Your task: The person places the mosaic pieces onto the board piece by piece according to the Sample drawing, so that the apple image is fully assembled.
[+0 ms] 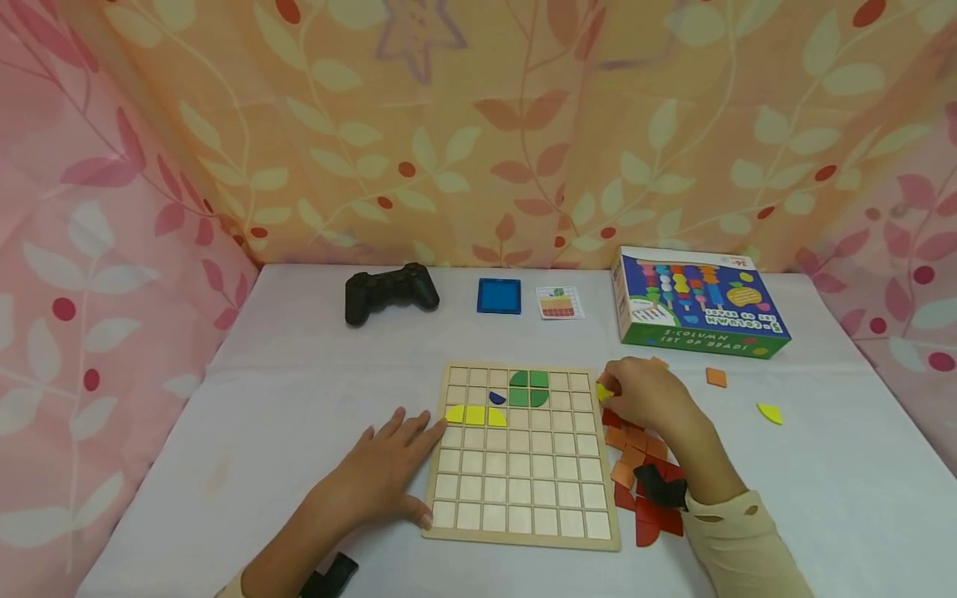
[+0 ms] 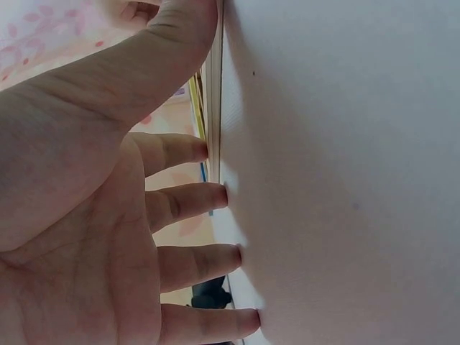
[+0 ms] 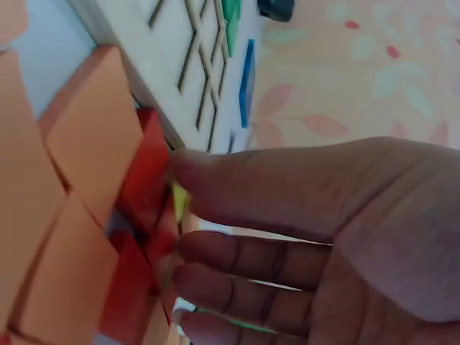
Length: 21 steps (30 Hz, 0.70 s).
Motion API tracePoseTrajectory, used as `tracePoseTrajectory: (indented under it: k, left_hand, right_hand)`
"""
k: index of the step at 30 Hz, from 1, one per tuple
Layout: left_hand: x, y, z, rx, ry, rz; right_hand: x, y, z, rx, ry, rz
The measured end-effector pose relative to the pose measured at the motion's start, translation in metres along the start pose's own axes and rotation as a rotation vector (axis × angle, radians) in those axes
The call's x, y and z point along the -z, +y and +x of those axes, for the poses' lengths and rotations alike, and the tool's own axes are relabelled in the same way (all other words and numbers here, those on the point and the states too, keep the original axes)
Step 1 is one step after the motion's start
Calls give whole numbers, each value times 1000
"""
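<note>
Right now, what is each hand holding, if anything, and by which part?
The right hand pinches a small yellow tile by its edge between thumb and fingers. The left hand holds nothing; it rests flat against the wooden grid board.

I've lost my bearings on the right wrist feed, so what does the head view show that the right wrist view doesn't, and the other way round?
Only the head view shows the left hand flat beside the board, the game controller and the toy box. Only the right wrist view shows close up how thumb and fingers pinch the yellow piece. Both show the right hand, the board, its green pieces and the orange and red pieces.
</note>
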<state>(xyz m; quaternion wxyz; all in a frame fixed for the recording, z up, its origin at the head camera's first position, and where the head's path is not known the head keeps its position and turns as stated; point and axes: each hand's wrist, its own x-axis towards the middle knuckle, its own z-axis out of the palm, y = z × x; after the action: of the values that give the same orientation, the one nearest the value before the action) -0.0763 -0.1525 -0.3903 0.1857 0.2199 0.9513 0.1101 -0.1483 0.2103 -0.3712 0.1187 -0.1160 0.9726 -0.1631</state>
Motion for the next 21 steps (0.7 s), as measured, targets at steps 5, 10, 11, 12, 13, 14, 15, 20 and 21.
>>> tracePoseTrajectory:
  k: [5, 10, 11, 12, 13, 14, 15, 20, 21]
  left_hand:
    - [0, -1, 0, -8, 7, 5]
    - [-1, -1, -1, -15, 20, 13]
    - [-1, -1, 0, -15, 21, 13]
    - [-1, -1, 0, -15, 22, 12]
    - [-1, -1, 0, -15, 22, 10]
    - [-1, -1, 0, -15, 22, 9]
    - [-1, -1, 0, -15, 21, 9]
    - [-2, -1, 0, -19, 22, 18]
    - [-1, -1, 0, -20, 22, 19]
  right_hand:
    - [-6, 0, 7, 1, 25, -1]
    - [-7, -3, 9, -25, 33, 5]
    - [-7, -4, 9, -29, 36, 5]
    - [-7, -4, 9, -31, 41, 5]
    - [-7, -4, 9, -36, 47, 3]
    - [-7, -4, 8, -38, 56, 2]
    - [-7, -4, 8, -42, 64, 4]
    - [-5, -10, 7, -27, 68, 75]
    - [-5, -14, 6, -20, 56, 100]
